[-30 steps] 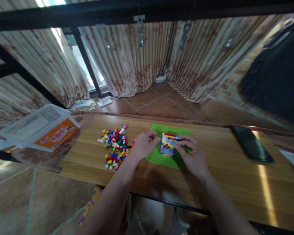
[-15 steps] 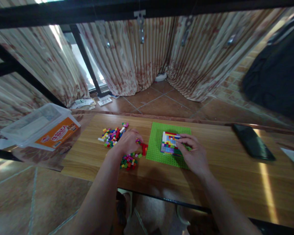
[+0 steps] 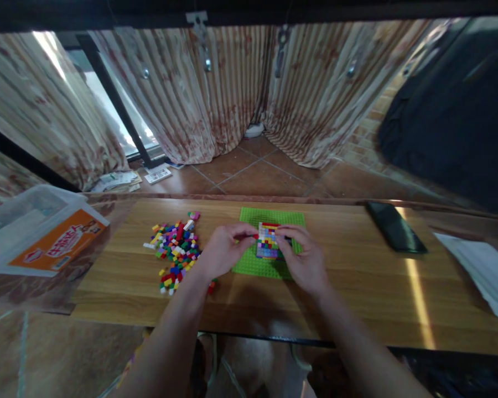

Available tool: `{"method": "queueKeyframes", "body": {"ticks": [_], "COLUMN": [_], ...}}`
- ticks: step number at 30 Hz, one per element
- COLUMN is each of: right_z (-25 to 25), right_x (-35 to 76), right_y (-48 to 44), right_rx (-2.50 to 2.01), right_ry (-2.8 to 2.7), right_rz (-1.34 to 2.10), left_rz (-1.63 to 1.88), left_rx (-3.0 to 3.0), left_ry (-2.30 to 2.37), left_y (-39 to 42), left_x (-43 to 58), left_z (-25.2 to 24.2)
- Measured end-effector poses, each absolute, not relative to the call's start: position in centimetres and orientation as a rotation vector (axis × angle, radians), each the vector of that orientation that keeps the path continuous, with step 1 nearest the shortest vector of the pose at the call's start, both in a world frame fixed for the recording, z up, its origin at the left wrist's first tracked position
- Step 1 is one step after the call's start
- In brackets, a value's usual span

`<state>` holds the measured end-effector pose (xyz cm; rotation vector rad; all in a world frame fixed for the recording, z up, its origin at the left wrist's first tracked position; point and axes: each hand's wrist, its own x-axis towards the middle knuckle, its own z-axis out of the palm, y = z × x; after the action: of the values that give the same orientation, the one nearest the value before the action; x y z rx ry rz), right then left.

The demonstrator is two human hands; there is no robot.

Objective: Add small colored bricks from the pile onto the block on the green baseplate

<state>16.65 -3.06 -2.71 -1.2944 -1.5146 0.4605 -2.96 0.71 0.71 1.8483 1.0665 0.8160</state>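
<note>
A low, many-coloured brick build [image 3: 268,243] sits on a green studded baseplate [image 3: 249,217] in the middle of the table. My left hand [image 3: 224,250] is at the build's left side, thumb and forefinger pinched on a small red brick [image 3: 255,236]. On the other side, my right hand [image 3: 306,257] grips the build's right edge between thumb and fingers, hiding part of it. Loose bricks [image 3: 178,249] lie in a pile to the left, partly behind my left forearm.
A clear plastic box [image 3: 66,202] with an orange label stands at the far left. To the right lie a dark phone [image 3: 395,226] and white paper [image 3: 477,271] on the wooden table [image 3: 348,293]. Curtains [image 3: 232,99] hang beyond the table.
My left hand has moved right from the loose bricks to the build, bringing a small red brick. My right hand has stayed at the build, and the camera view has shifted right.
</note>
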Motion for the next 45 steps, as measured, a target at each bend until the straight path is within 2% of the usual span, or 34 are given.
{"method": "queueKeyframes", "body": {"ticks": [5, 17, 30, 39, 45], "right_z": [-2.6, -3.1, -3.0, -3.1, -3.2], "right_x": [16.1, 16.7, 16.8, 19.4, 20.4], "right_y": [-3.3, -3.4, -3.8, -3.0, -3.3], "right_rx": [-1.301, -1.287, -1.303, -1.346, -1.301], "right_ry": [-1.625, -1.617, -1.738, -1.727, -1.916], "right_rz": [0.453, 0.406, 0.114, 0.317, 0.263], "left_rz": [0.93, 0.984, 1.049, 1.077, 1.012], "left_rx": [1.659, 1.645, 1.631, 1.749, 1.784], "left_ry": [0.95, 1.02, 1.148, 1.414, 1.469], "left_y": [0.0, -0.4, -1.3, 0.4, 0.5], "left_x": [0.2, 1.2, 2.2, -0.2, -0.4], "left_z": [-0.5, -0.7, -1.2, -1.2, -1.2]}}
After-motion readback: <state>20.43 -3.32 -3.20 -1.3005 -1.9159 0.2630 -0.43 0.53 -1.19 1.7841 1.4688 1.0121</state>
